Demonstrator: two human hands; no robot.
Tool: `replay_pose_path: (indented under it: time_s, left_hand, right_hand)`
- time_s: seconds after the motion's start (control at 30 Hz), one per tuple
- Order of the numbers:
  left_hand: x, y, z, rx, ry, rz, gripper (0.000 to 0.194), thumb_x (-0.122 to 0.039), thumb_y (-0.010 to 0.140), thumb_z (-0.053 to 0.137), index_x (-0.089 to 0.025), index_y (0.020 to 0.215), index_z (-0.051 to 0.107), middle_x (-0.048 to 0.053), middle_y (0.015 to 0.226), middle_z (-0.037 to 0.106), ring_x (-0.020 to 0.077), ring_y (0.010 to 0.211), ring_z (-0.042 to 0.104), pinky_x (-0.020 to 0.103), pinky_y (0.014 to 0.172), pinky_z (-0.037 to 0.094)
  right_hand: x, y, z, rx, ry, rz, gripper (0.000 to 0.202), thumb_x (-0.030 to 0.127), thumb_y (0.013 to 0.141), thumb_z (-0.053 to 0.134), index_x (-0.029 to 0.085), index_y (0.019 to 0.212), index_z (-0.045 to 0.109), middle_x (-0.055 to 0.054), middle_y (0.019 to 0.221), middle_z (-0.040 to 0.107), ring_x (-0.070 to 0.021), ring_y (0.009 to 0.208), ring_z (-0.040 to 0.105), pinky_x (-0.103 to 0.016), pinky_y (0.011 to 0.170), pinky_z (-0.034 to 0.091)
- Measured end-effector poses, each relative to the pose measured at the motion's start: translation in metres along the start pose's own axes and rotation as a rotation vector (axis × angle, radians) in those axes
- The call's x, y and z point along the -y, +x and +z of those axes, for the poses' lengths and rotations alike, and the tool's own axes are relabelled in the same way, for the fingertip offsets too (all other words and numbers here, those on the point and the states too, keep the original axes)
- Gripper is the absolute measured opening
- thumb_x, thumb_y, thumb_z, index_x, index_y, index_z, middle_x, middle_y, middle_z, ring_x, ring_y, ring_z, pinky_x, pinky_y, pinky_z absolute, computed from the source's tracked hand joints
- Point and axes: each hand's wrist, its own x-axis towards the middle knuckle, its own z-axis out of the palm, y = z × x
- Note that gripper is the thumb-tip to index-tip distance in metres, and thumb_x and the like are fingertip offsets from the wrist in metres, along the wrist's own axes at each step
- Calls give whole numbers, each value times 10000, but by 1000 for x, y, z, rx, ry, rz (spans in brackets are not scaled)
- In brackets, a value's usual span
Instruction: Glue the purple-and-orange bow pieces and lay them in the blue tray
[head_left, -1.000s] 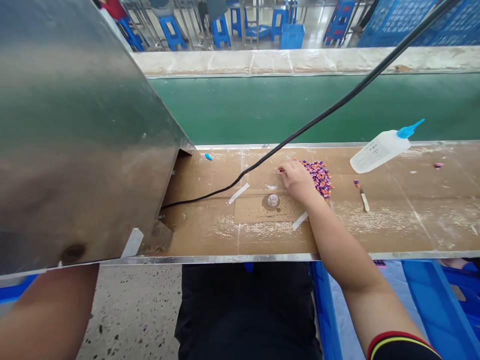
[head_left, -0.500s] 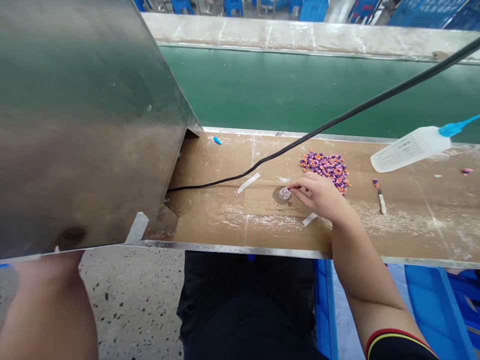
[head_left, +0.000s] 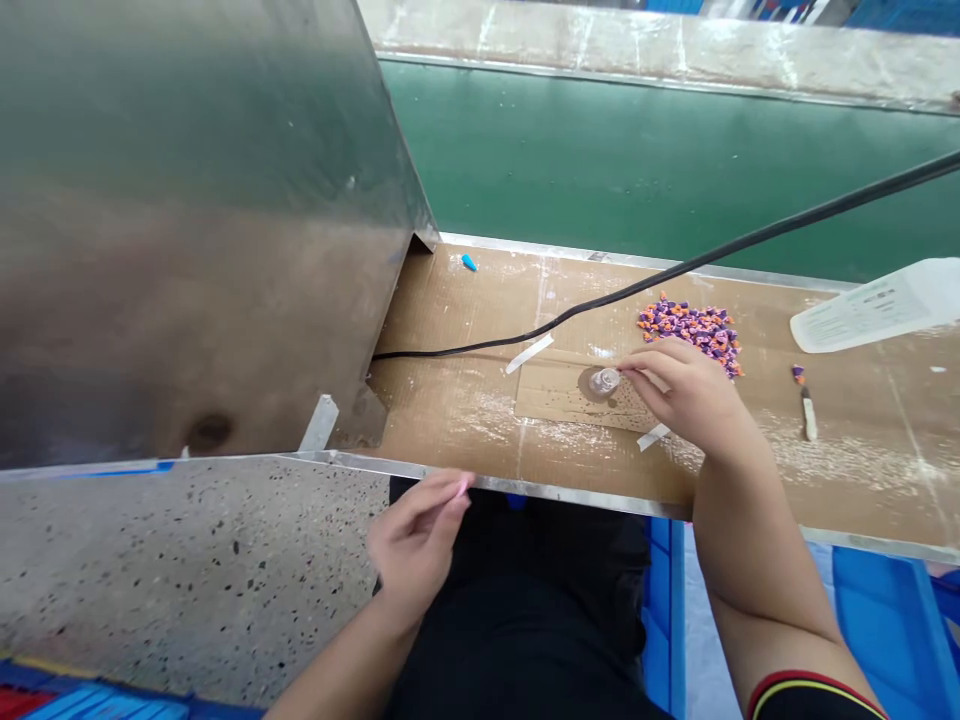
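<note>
My left hand (head_left: pixel 420 535) is raised by the bench's front edge, thumb and forefinger pinched on a small pink piece (head_left: pixel 463 487). Over the cardboard, my right hand (head_left: pixel 682 390) has its fingertips pressed together at the rim of a small clear cup (head_left: pixel 604 381). Whatever lies between those fingertips is too small to make out. The cup stands on a wet patch of a cardboard strip (head_left: pixel 551 390) taped to the bench. Behind the right hand lies a pile of small purple and orange pieces (head_left: pixel 694 325), partly covered by that hand.
A black cable (head_left: pixel 660 275) crosses over the bench. At left rises a metal panel (head_left: pixel 225 250). To the right are a white plastic bottle (head_left: pixel 877 305), a small knife-like tool (head_left: pixel 808 415) and a loose purple-orange piece (head_left: pixel 798 374). A blue cap (head_left: pixel 469 262) lies farther back.
My left hand has come up into view from the lower left with the pink piece. My right hand stays at the cup. The whole view has shifted, so the bench appears farther right.
</note>
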Motion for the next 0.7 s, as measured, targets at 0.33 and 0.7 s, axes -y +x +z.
replay_pose_path:
  time_s: [0.33, 0.7]
  left_hand:
    - [1, 39, 109, 184, -506, -461, 446, -575, 720, 962, -177, 888, 849, 93, 768, 789, 174, 711, 781, 206, 629, 640]
    - [1, 37, 127, 275, -179, 63, 124, -220, 910, 806, -256, 1011, 868, 58, 986, 830, 182, 888, 824, 247, 846, 690]
  right_hand:
    - [43, -25, 33, -692, -33, 83, 132, 152, 986, 702, 262, 1039, 753, -48, 947, 797, -188, 815, 738, -314, 652, 584]
    - [105, -49, 70, -704, 581, 409, 77, 238, 1038, 652, 246, 1070, 722, -55, 996, 738, -188, 850, 790, -283, 589, 656]
